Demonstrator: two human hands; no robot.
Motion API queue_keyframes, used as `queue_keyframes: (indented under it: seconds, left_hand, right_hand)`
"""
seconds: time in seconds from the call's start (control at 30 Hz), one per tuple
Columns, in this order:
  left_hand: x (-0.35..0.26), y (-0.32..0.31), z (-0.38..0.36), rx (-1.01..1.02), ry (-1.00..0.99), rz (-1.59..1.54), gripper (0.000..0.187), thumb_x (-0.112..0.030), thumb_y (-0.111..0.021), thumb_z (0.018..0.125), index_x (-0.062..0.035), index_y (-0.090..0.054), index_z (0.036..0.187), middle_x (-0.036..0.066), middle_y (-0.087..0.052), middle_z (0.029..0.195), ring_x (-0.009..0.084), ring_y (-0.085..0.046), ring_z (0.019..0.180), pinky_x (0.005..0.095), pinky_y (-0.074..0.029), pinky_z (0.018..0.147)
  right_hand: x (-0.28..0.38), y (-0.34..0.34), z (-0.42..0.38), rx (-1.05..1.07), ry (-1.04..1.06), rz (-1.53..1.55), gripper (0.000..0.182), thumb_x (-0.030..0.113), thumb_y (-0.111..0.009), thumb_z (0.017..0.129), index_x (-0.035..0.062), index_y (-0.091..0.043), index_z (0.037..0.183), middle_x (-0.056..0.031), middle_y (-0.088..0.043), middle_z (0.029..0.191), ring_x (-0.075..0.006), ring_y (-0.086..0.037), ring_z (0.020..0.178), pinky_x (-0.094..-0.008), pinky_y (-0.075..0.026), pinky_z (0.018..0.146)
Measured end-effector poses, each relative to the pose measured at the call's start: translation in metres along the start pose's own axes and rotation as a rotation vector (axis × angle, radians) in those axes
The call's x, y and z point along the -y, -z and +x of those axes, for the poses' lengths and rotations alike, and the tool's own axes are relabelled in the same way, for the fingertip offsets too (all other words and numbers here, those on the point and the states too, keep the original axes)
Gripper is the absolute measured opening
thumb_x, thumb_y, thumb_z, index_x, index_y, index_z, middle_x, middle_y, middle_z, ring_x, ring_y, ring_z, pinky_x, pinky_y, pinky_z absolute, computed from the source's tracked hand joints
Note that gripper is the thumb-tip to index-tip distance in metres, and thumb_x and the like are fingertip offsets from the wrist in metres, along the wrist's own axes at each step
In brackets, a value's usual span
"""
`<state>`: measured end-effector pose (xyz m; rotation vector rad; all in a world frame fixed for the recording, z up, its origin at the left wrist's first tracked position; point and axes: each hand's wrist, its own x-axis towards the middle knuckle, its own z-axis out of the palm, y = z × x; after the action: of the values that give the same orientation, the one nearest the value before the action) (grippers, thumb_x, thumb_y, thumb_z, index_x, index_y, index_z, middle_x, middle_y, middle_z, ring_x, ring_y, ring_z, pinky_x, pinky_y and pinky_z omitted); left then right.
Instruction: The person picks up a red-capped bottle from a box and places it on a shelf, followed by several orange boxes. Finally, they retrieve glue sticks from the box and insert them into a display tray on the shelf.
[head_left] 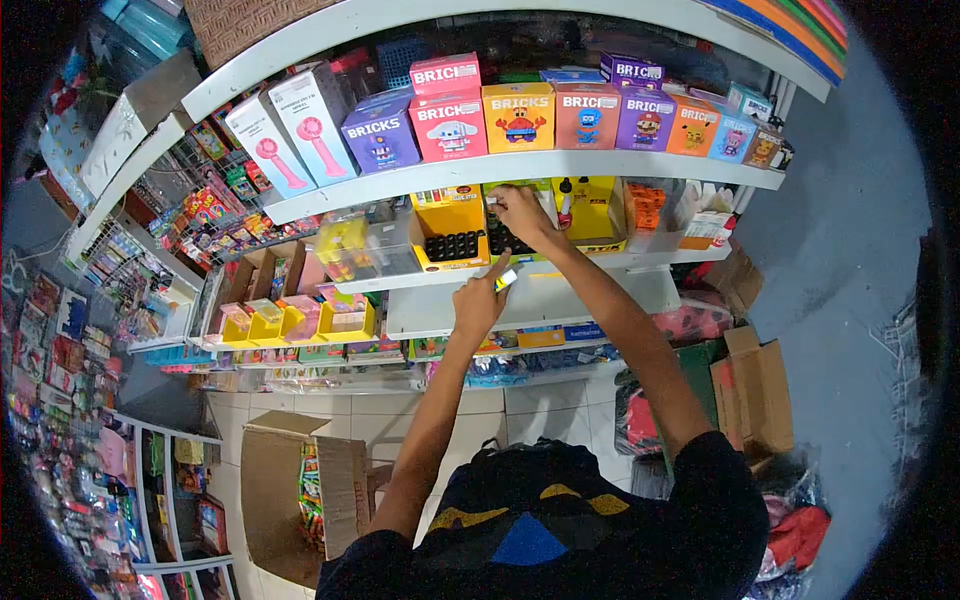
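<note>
My left hand (478, 303) is closed around a small tube with a white and yellow label (506, 281), just below the shelf edge, its index finger pointing up at a display box. My right hand (522, 215) reaches over that middle display box, fingers curled; whatever they grip is hidden. Dark capped items (508, 243) stand in the box beneath it. To the left, a yellow display box (450, 222) holds rows of black-capped items (455, 246). On the right is another yellow display box (597, 222), with black-and-red bottles (565, 203) at its left side.
Several BRICKS boxes (520, 120) and two white boxes with pink fans (315, 125) line the shelf above. A bare white shelf (430, 312) lies below. Open cartons stand on the floor at left (270, 490) and right (765, 390). Yellow bins (347, 320) sit lower left.
</note>
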<state>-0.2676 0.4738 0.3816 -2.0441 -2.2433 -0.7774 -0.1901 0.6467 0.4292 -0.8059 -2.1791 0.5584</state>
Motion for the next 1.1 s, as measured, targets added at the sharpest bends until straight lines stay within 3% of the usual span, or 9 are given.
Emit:
queue_keyframes:
  seconds: [0.1,0.3,0.43,0.53,0.63,0.73,0.83,1.1]
  left_hand:
    - [-0.004,0.003,-0.002,0.019,0.026,-0.006,0.069,-0.027,-0.068,0.079,-0.0372,-0.036,0.139,0.015,-0.068,0.088,0.0357,-0.064,0.071,0.0460,-0.053,0.063]
    - [-0.006,0.006,0.000,0.018,0.042,-0.056,0.070,-0.022,-0.068,0.078,-0.0370,-0.037,0.138,0.018,-0.067,0.080,0.0389,-0.063,0.067,0.0474,-0.052,0.061]
    - [-0.007,0.004,-0.002,-0.018,0.032,-0.086,0.071,-0.019,-0.068,0.077,-0.0370,-0.037,0.139,0.018,-0.066,0.081,0.0390,-0.063,0.068,0.0474,-0.052,0.061]
    - [-0.003,-0.001,-0.003,-0.056,-0.014,-0.086,0.073,-0.020,-0.068,0.075,-0.0351,-0.036,0.140,0.017,-0.062,0.066,0.0350,-0.062,0.062,0.0455,-0.051,0.057]
    - [0.001,-0.006,-0.002,-0.070,-0.028,-0.082,0.075,-0.019,-0.068,0.074,-0.0351,-0.036,0.140,0.017,-0.062,0.065,0.0348,-0.062,0.061,0.0451,-0.051,0.057]
    - [-0.001,-0.006,-0.002,-0.045,-0.002,-0.050,0.076,-0.019,-0.068,0.074,-0.0352,-0.035,0.140,0.016,-0.061,0.065,0.0342,-0.062,0.061,0.0445,-0.052,0.057]
    - [-0.002,-0.005,-0.003,-0.052,0.002,-0.054,0.075,-0.020,-0.068,0.074,-0.0351,-0.035,0.140,0.015,-0.062,0.066,0.0340,-0.062,0.062,0.0444,-0.052,0.057]
    - [-0.003,-0.003,-0.004,-0.054,0.015,-0.072,0.072,-0.021,-0.067,0.077,-0.0352,-0.036,0.140,0.015,-0.064,0.067,0.0338,-0.063,0.063,0.0455,-0.052,0.057]
  right_hand:
    - [0.004,-0.001,-0.004,-0.038,-0.066,-0.099,0.022,0.009,-0.064,0.079,0.0022,-0.065,0.100,-0.0238,-0.064,0.090,-0.0417,-0.060,0.088,-0.0455,-0.049,0.080]
    - [0.010,0.009,-0.007,-0.090,0.100,0.043,0.017,0.009,-0.062,0.081,0.0000,-0.067,0.094,-0.0232,-0.064,0.085,-0.0414,-0.061,0.085,-0.0456,-0.049,0.078]
    - [0.002,0.005,-0.006,-0.111,0.100,0.001,0.016,0.007,-0.062,0.080,-0.0012,-0.067,0.093,-0.0243,-0.064,0.083,-0.0414,-0.062,0.082,-0.0451,-0.050,0.074]
    - [-0.002,0.005,0.000,-0.089,0.110,-0.021,0.017,0.006,-0.061,0.079,-0.0013,-0.067,0.094,-0.0262,-0.063,0.082,-0.0415,-0.062,0.081,-0.0455,-0.050,0.071]
    - [-0.006,0.005,0.004,-0.020,0.095,-0.070,0.017,0.005,-0.061,0.079,-0.0013,-0.067,0.093,-0.0264,-0.062,0.080,-0.0414,-0.062,0.080,-0.0460,-0.050,0.070]
    - [-0.002,0.000,0.000,-0.116,0.157,-0.063,0.015,0.004,-0.060,0.078,-0.0016,-0.066,0.091,-0.0267,-0.061,0.078,-0.0409,-0.062,0.080,-0.0464,-0.049,0.069]
    - [0.006,-0.002,0.000,-0.080,0.116,-0.060,0.014,0.005,-0.060,0.079,-0.0010,-0.066,0.090,-0.0267,-0.062,0.079,-0.0411,-0.061,0.080,-0.0472,-0.049,0.070]
    - [0.010,0.001,-0.002,-0.015,0.119,-0.072,0.019,0.002,-0.056,0.080,-0.0001,-0.064,0.097,-0.0279,-0.060,0.081,-0.0439,-0.060,0.081,-0.0480,-0.049,0.069]
